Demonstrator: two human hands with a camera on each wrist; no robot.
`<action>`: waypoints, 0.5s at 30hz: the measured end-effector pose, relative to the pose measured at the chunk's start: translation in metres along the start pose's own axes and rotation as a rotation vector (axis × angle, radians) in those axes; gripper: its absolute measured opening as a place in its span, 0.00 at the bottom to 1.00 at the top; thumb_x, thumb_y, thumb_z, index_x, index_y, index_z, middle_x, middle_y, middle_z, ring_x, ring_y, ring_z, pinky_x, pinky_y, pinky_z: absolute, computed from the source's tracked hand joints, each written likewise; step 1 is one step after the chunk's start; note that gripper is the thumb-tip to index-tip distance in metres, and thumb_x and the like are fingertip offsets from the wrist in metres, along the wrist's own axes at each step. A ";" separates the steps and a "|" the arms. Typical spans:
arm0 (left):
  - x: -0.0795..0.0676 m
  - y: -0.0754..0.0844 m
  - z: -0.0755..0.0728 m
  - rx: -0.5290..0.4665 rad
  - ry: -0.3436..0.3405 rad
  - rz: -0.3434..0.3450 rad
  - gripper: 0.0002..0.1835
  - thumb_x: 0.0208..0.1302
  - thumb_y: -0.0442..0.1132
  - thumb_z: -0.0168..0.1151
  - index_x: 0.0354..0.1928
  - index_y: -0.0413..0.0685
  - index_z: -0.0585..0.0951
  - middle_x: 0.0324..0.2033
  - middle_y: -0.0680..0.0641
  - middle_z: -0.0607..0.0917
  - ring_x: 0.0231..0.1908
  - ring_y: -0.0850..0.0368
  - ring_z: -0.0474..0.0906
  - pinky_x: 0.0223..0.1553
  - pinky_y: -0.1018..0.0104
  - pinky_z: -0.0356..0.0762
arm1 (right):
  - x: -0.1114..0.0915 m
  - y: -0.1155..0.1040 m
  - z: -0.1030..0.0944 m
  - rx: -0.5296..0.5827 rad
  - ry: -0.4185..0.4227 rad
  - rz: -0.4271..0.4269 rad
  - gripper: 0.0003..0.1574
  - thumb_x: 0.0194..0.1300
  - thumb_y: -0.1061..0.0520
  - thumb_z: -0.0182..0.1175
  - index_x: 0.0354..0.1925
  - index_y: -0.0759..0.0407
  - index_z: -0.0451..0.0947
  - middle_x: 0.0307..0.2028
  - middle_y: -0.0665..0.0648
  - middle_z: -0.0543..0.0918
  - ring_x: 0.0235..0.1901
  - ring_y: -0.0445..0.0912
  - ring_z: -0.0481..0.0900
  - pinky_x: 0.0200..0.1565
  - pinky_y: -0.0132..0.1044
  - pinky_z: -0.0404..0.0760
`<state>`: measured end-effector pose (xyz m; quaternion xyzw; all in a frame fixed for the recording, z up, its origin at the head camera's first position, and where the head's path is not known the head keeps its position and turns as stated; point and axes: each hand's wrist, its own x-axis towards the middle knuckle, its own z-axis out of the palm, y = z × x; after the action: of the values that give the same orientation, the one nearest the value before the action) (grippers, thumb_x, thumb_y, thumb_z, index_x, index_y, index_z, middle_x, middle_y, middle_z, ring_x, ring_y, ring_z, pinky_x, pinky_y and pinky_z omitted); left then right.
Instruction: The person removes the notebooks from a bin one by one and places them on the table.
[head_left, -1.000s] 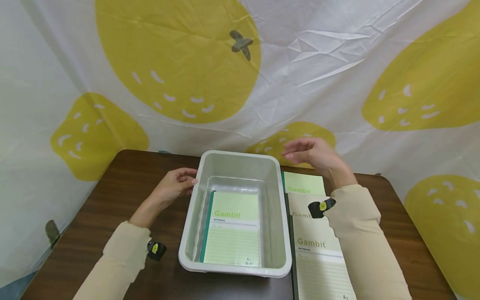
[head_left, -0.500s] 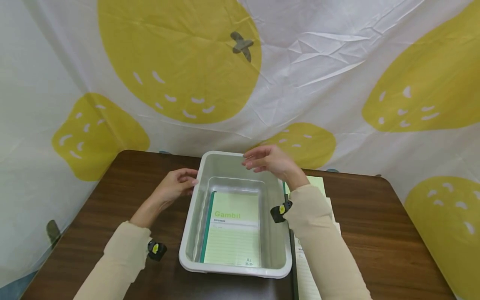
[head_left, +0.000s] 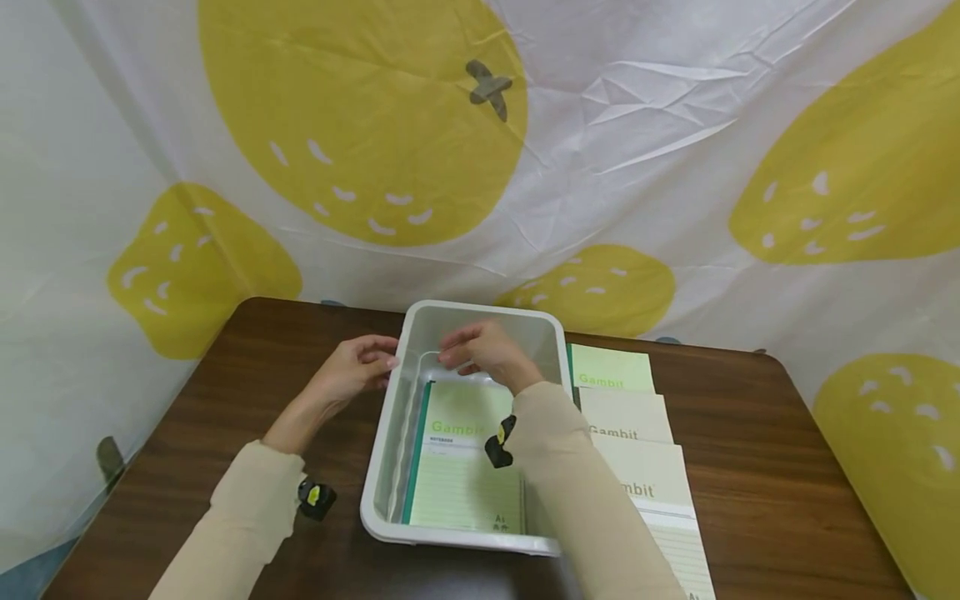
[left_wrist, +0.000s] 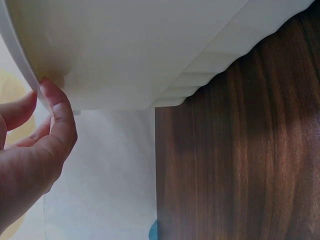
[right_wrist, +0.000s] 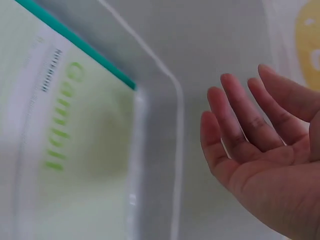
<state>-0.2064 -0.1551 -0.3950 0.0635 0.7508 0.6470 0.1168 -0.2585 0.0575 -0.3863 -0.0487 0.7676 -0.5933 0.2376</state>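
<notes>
A pale grey plastic bin (head_left: 562, 350) stands on the table, and a green-spined Gambit notebook (head_left: 457, 492) lies flat on its floor. My left hand (head_left: 351, 365) is at the bin's left rim; in the left wrist view its thumb and forefinger pinch the rim edge. Inside the bin's opening, above the far end of that notebook, is my right hand (head_left: 487, 352). It holds nothing; in the right wrist view its fingers (right_wrist: 250, 120) are spread and loosely bent, apart from the notebook. The right forearm hides part of the bin's right side.
Right of the bin, overlapping notebooks lie in a column: a green-spined one (head_left: 611, 367) at the back, a cream one (head_left: 626, 412) in the middle, another cream one (head_left: 667, 500) in front. A lemon-printed cloth (head_left: 360, 192) hangs behind the dark wooden table (head_left: 780, 483).
My right hand has moved left and down, from above the notebooks on the right to inside the bin's opening. My left hand and the bin have stayed in place.
</notes>
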 end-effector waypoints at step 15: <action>-0.002 0.002 0.003 0.002 0.008 0.006 0.20 0.64 0.29 0.54 0.55 0.26 0.66 0.41 0.32 0.77 0.31 0.58 0.76 0.41 0.59 0.77 | 0.011 0.049 0.012 -0.058 0.138 0.093 0.17 0.54 0.68 0.62 0.44 0.70 0.77 0.33 0.59 0.82 0.29 0.44 0.75 0.38 0.39 0.74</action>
<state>-0.2043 -0.1527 -0.3932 0.0635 0.7516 0.6469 0.1118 -0.2535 0.0575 -0.4379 0.0212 0.8004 -0.5610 0.2101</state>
